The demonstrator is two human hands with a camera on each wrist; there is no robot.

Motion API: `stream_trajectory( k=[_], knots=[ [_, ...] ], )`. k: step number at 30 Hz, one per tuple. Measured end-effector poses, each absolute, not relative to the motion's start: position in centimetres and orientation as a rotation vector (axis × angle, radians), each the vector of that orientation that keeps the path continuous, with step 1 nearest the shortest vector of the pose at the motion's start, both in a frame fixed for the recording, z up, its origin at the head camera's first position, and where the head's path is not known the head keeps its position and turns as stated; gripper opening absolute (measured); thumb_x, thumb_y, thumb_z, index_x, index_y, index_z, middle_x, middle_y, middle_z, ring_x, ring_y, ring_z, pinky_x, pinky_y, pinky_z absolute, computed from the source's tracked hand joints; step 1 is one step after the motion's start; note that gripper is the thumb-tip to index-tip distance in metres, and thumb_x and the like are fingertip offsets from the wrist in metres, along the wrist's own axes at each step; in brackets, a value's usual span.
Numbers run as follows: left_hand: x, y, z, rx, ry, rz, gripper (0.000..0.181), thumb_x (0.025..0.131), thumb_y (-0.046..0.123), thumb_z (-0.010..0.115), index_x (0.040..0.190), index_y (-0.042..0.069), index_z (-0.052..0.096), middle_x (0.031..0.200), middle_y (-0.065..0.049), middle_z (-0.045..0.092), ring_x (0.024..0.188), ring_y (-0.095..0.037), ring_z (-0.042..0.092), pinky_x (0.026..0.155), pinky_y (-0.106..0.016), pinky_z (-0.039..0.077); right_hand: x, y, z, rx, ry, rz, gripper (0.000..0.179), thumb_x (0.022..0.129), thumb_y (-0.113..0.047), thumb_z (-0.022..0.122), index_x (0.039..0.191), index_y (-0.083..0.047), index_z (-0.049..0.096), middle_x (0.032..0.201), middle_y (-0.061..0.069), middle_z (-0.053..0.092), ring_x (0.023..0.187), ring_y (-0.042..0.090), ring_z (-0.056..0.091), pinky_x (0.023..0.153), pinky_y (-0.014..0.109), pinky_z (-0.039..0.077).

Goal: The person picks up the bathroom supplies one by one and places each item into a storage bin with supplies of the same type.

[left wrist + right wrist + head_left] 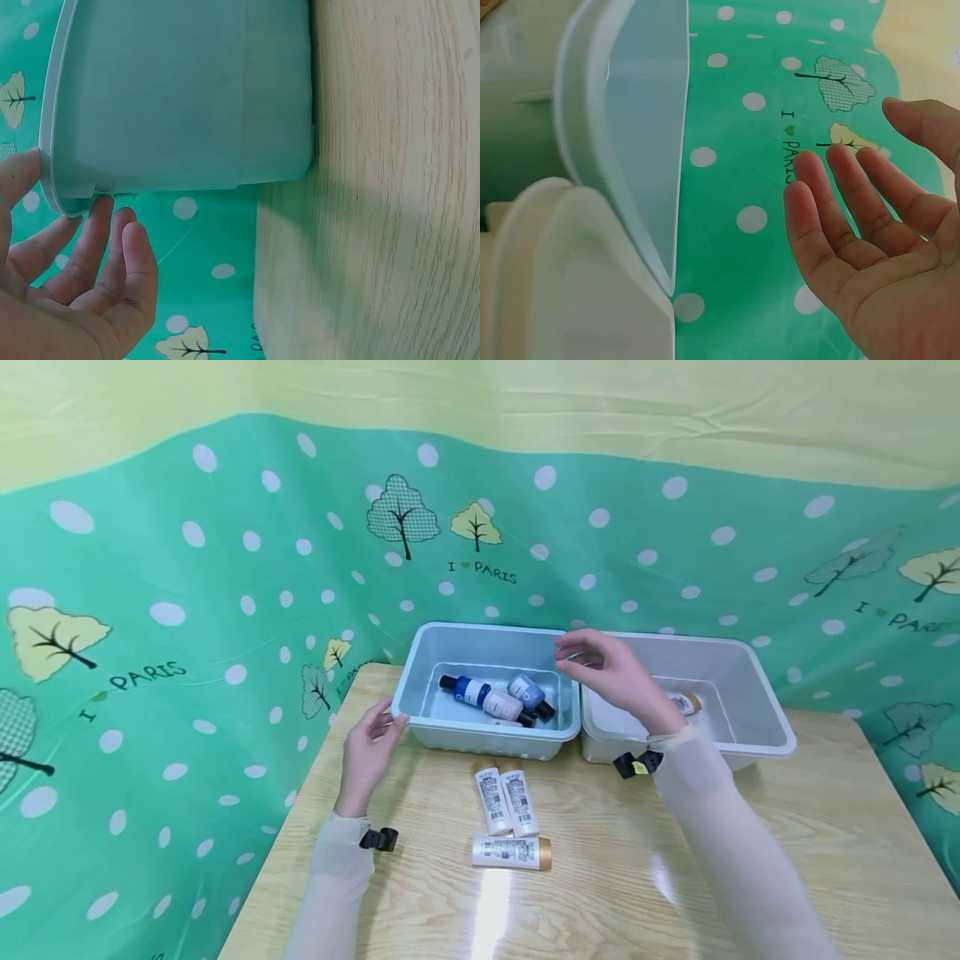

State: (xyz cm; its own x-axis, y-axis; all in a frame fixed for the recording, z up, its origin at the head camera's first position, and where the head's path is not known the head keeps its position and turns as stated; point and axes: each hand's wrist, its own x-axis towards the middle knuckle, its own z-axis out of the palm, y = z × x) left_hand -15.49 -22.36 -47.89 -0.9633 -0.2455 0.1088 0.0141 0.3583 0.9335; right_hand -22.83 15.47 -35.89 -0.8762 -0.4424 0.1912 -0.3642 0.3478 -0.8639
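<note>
At the left front corner of the light blue plastic bin [487, 735], my left hand [369, 752] pinches the rim. The left wrist view shows the thumb on the rim and fingertips [101, 206] tucked under its lip. My right hand [611, 672] is raised over the spot where the two bins meet, holding nothing, fingers loosely bent. Inside the blue bin lie a dark blue bottle [472, 692], a lighter blue bottle [527, 691] and a pale pink bottle [502, 705], all black-capped. The grey-white bin [750, 693] holds a white tube with a gold cap [684, 702], partly hidden by the right arm.
Three white tubes with gold caps lie on the wooden table [600, 893] before the blue bin: two side by side [492, 800], one crosswise [510, 852]. A green dotted cloth [525, 577] hangs behind the bins and along the left side.
</note>
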Motion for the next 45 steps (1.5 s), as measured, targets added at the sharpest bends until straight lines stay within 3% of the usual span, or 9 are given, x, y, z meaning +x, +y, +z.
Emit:
stream_trajectory(
  k=[7, 16, 23, 36, 45],
  knots=[
    [-15.2, -22.1, -47.7, 0.161, -2.423, -1.569, 0.057, 0.097, 0.044, 0.065, 0.144, 0.014, 0.054, 0.127, -0.013, 0.063, 0.109, -0.030, 0.063, 0.091, -0.049, 0.055, -21.2, 16.7, -36.6, -0.760, 2.567, -1.578, 0.034, 0.099, -0.017, 0.067, 0.129, -0.003, 0.061, 0.118, 0.014, 0.066, 0.103, 0.026, 0.064, 0.093, 0.038, 0.053],
    [-13.5, -21.3, -46.5, 0.153, -2.460, -1.423, 0.057, 0.098, 0.042, 0.065, 0.144, 0.010, 0.054, 0.135, -0.016, 0.052, 0.113, -0.036, 0.058, 0.090, -0.049, 0.056, -19.6, 18.0, -37.6, -0.764, 2.613, -1.580, 0.035, 0.099, -0.015, 0.066, 0.130, -0.001, 0.059, 0.117, 0.014, 0.067, 0.102, 0.025, 0.064, 0.088, 0.027, 0.054],
    [-12.0, -21.0, -46.0, 0.115, -2.464, -1.424, 0.055, 0.097, 0.040, 0.066, 0.140, 0.006, 0.056, 0.131, -0.014, 0.056, 0.115, -0.035, 0.058, 0.090, -0.047, 0.056, -18.2, 19.0, -38.3, -0.699, 2.614, -1.590, 0.037, 0.098, -0.017, 0.069, 0.130, -0.003, 0.060, 0.118, 0.010, 0.067, 0.102, 0.023, 0.063, 0.086, 0.023, 0.053],
    [-10.2, -19.3, -46.8, -0.054, -2.463, -1.498, 0.048, 0.097, 0.039, 0.066, 0.133, 0.007, 0.060, 0.128, -0.013, 0.059, 0.113, -0.028, 0.061, 0.087, -0.047, 0.058, -15.1, 21.4, -39.3, -0.673, 2.668, -1.673, 0.035, 0.097, -0.008, 0.068, 0.130, -0.001, 0.060, 0.116, 0.015, 0.067, 0.101, 0.017, 0.064, 0.087, 0.018, 0.052],
    [-9.8, -18.2, -48.0, -0.176, -2.490, -1.603, 0.041, 0.097, 0.031, 0.069, 0.132, 0.011, 0.062, 0.124, -0.009, 0.063, 0.114, -0.024, 0.062, 0.087, -0.036, 0.059, -13.4, 23.5, -39.9, -0.610, 2.701, -1.753, 0.034, 0.095, -0.002, 0.068, 0.129, -0.002, 0.060, 0.115, 0.018, 0.066, 0.102, 0.014, 0.063, 0.087, 0.017, 0.052]
  ],
)
